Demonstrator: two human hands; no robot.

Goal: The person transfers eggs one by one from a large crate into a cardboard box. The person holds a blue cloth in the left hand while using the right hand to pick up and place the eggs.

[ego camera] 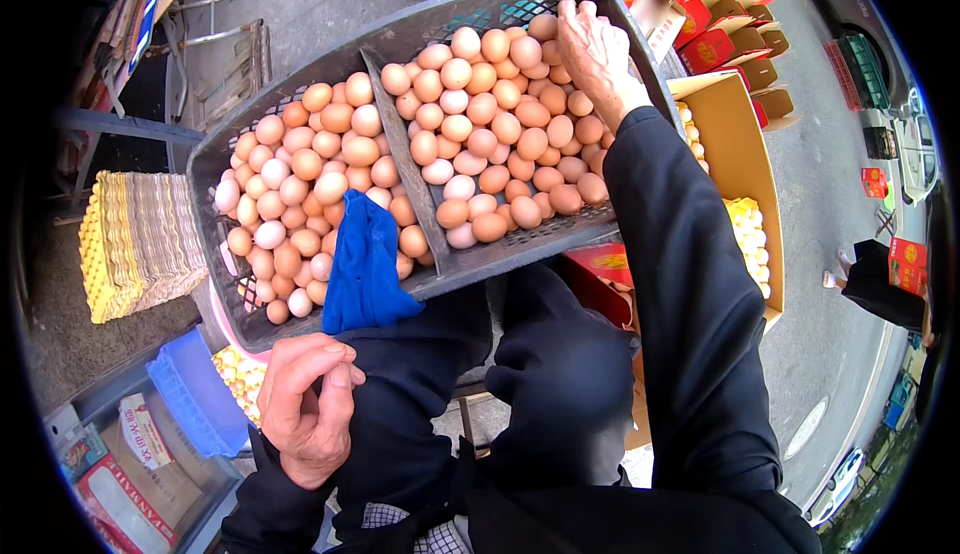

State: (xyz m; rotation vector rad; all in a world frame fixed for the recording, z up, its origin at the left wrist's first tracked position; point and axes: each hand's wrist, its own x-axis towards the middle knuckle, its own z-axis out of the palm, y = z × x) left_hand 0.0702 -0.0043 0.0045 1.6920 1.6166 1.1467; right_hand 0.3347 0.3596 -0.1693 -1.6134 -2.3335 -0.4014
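Observation:
A black plastic crate (409, 156) split by a divider stands before me with brown eggs (532, 115) in both compartments. My right hand (596, 47) is at the far right corner of the right compartment, back upward. Its fingertips are hidden, so any egg under them cannot be seen. A blue cloth (364, 276) hangs over the near edge of the left compartment, partly covering the eggs there. My left hand (311, 404) is above my lap, below the cloth and apart from it. Its fingers are curled against the thumb, and nothing shows in them.
Stacked egg trays (139, 242) stand left of the crate. At right, a cardboard box (731, 137) holds paler eggs beside red cartons (709, 40). A blue plastic basket (199, 392) lies lower left. On the pavement at far right, a person (877, 284) is near a red box.

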